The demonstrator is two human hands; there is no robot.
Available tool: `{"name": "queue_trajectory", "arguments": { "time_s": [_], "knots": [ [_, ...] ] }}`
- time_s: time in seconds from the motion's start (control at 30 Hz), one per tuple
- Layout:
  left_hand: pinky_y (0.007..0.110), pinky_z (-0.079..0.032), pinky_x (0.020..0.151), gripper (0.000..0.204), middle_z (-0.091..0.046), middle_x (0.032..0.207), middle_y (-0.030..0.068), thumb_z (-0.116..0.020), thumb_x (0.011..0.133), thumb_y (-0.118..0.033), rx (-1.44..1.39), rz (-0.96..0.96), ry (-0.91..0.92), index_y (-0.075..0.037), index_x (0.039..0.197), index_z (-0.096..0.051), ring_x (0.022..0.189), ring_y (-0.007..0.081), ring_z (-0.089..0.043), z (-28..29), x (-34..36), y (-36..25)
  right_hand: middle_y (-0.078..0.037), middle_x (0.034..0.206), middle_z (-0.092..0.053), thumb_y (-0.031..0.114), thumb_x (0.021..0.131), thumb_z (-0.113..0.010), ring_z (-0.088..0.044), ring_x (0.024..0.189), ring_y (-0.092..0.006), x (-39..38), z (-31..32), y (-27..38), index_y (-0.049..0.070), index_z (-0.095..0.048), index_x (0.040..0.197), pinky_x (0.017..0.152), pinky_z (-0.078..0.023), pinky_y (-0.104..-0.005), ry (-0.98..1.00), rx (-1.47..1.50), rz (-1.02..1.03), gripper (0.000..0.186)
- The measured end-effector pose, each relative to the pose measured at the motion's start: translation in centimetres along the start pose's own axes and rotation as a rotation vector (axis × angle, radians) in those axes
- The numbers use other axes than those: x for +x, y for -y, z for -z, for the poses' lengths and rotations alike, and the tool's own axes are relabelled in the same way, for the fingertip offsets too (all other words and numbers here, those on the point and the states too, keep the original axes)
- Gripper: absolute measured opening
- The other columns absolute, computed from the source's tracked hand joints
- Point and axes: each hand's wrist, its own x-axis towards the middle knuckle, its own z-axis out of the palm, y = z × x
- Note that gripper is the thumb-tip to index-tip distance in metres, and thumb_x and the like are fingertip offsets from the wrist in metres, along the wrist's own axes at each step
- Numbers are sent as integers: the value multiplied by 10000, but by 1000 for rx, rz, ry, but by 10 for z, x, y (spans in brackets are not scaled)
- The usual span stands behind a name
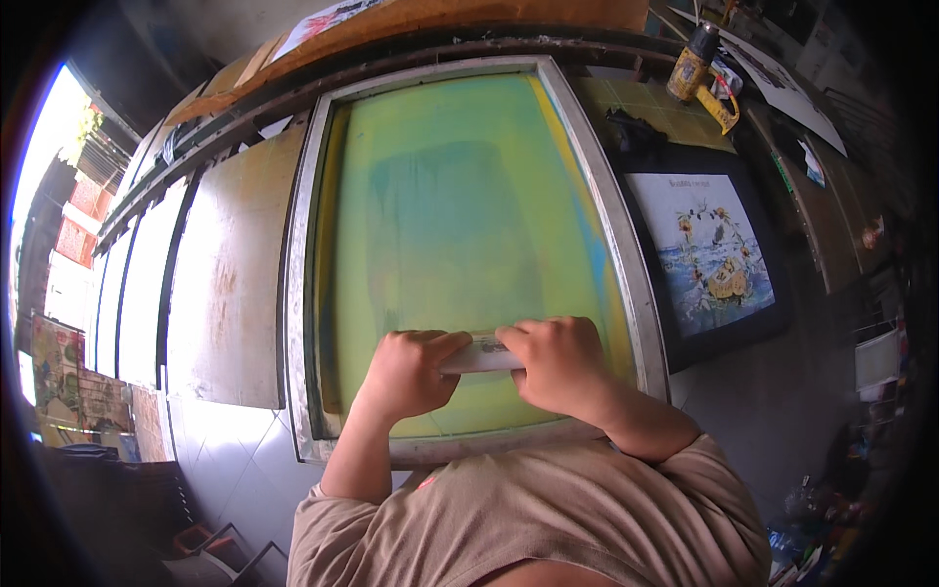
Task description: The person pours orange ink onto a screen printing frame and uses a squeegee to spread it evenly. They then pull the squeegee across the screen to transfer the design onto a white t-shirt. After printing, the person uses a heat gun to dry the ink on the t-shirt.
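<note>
"Where do we have room?"

"We see the squeegee [477, 358] near the close end of the screen frame [634, 293], inside its rails, with green mesh [450, 225] open beyond."

"And our fingers?"

"Left hand [416, 367] and right hand [559, 360] each pinch one end of it, fingers pressed together."

"What's hidden?"

"Both ends, under our grip; its lower edge perhaps meets the mesh, but we can't be sure."

"Any writing?"

"Small lettering tops the sea print [711, 259] at right."

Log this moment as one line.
left hand: grips bar at left; right hand: grips bar at right; bar: over near part of screen; print: right of screen
</note>
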Motion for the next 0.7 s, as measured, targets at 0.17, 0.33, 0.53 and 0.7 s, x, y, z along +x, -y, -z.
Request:
{"name": "queue_trajectory", "arguments": {
  "time_s": [0.17,0.33,0.53,0.7],
  "knots": [
    [368,-505,568,346,-641,734,94,-644,589,-37,1,9,13,-110,927,-658,653,292,-616,2,2,-1,-68,751,-628,104,619,-677,-639,662,-273,0,0,5,84,-629,895,582,-502,-389,-7,-22,-36,281],
    [367,-496,556,341,-633,715,95,-646,592,-39,-19,0,-8,-110,926,-655,638,290,-610,5,-4,3,-69,741,-628,99,619,-671,-637,659,-275,1,-1,13,81,-633,891,582,-503,-384,29,-54,-38,276],
    [333,-498,547,391,-654,755,94,-690,582,-24,59,-11,-28,-95,966,-663,628,282,-623,-2,-11,5,-61,742,-630,83,609,-655,-634,661,-277,1,-9,11,86,-635,895,583,-503,-381,-83,-53,-19,286],
    [344,-497,546,406,-652,750,89,-688,587,-37,67,-14,-58,-108,985,-655,623,285,-620,-8,-14,5,-62,786,-630,78,611,-651,-631,716,-282,-1,-11,4,89,-627,915,615,-503,-383,-113,-9,18,304]
  ]
}}
